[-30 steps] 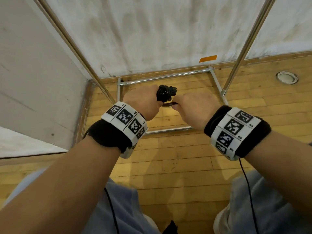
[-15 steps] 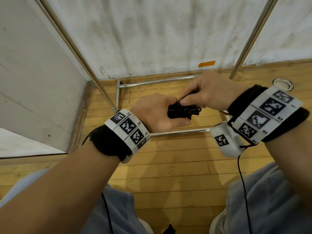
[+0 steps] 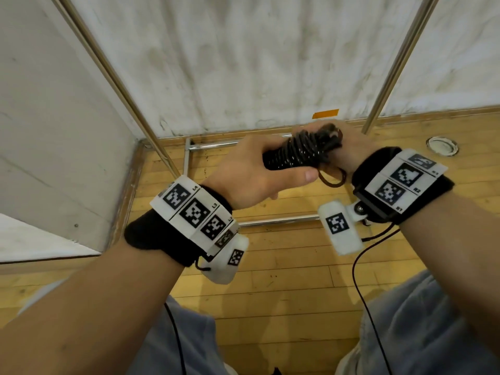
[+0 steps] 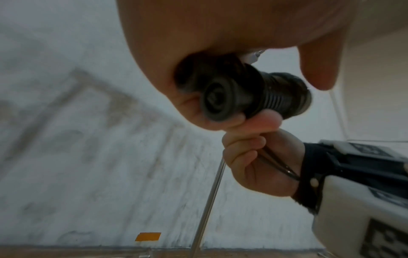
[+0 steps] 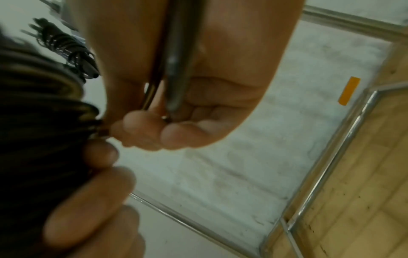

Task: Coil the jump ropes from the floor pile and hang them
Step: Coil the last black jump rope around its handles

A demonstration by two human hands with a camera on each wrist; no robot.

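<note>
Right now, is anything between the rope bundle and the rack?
Nothing visible. Left hand and right hand grip the bundle above the floor, between the rack's poles; no hook or hanging bar is in view.

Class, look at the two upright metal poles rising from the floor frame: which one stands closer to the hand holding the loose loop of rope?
The right-hand pole, rising just behind the right hand; the left pole stands farther off.

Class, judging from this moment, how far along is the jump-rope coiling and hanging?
Done: one jump rope is wound into a tight bundle. In hand: the left hand grips the bundle while the right hand pinches a loose loop. Left: securing it and hanging it; no hook shows, only the metal frame.
</note>
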